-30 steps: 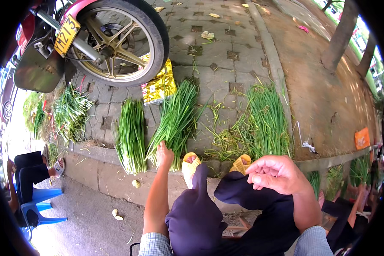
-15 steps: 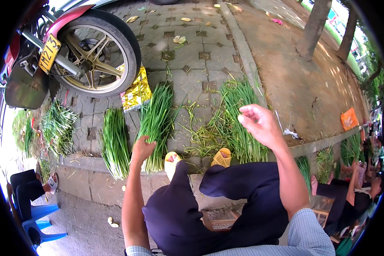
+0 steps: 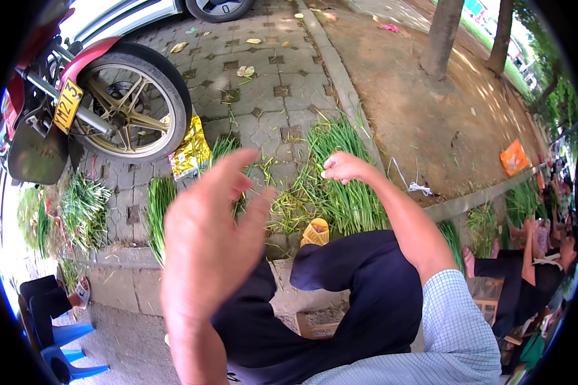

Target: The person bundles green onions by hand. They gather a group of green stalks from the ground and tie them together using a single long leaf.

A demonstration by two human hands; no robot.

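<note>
My left hand [image 3: 212, 231] is raised close to the view, blurred by motion, its thumb and fingers apart with nothing visible between them. It hides most of the middle pile of chives [image 3: 225, 147]. My right hand [image 3: 348, 168] is over the right pile of chives [image 3: 356, 205], its fingers curled in toward the thumb. Whether a small thing is pinched at its fingertips I cannot make out. Loose, yellowish trimmings [image 3: 289, 208] lie beside that pile. Left of my left hand, another bundle of chives [image 3: 160, 205] is partly covered.
A motorcycle's front wheel [image 3: 131, 106] stands at the upper left beside a gold-coloured bag [image 3: 192, 151]. Toward the left lie more greens [image 3: 85, 208], near blue stools [image 3: 74, 353]. A curb [image 3: 343, 70] borders bare soil. A seated person [image 3: 526, 276] is at the right.
My left hand has risen from the middle pile toward the view. My right hand has moved slightly left and lower, its fingers more drawn together. The view has shifted.
</note>
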